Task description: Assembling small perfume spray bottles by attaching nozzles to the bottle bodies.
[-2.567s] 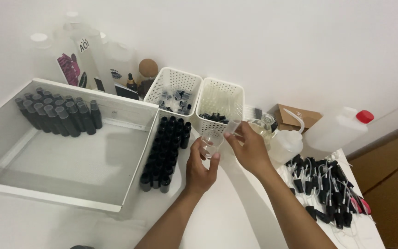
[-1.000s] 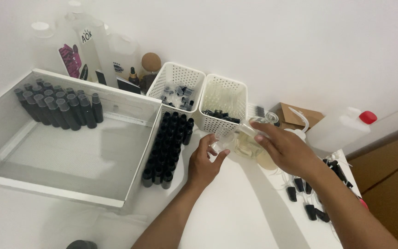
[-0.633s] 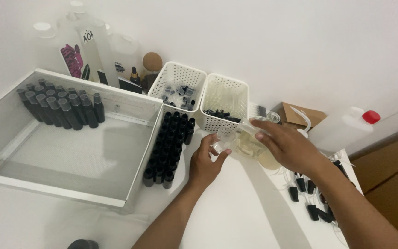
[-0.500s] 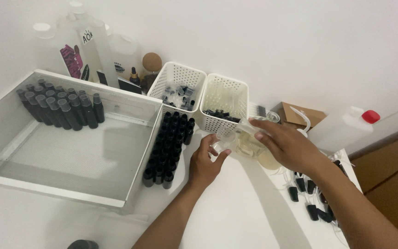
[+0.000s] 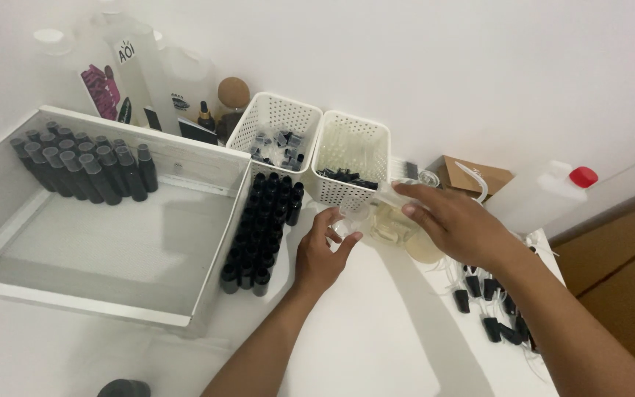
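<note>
Item: small clear bottle (image 5: 347,226), held over the white table (image 5: 376,353), just in front of the two white baskets (image 5: 347,158). Left hand (image 5: 321,254): fingers curled closed round the bottle, thumb on its near side. Right hand (image 5: 453,224): fingers closed on a clear beaker (image 5: 395,213), tilted toward the bottle's mouth. Handling advice: keep the bottle upright and steady, bring the beaker's lip right over the opening, and tilt slowly so nothing spills. Nearby: rows of black bottles (image 5: 262,228) beside a large white tray (image 5: 97,242); black caps (image 5: 490,309) lie to the right.
</note>
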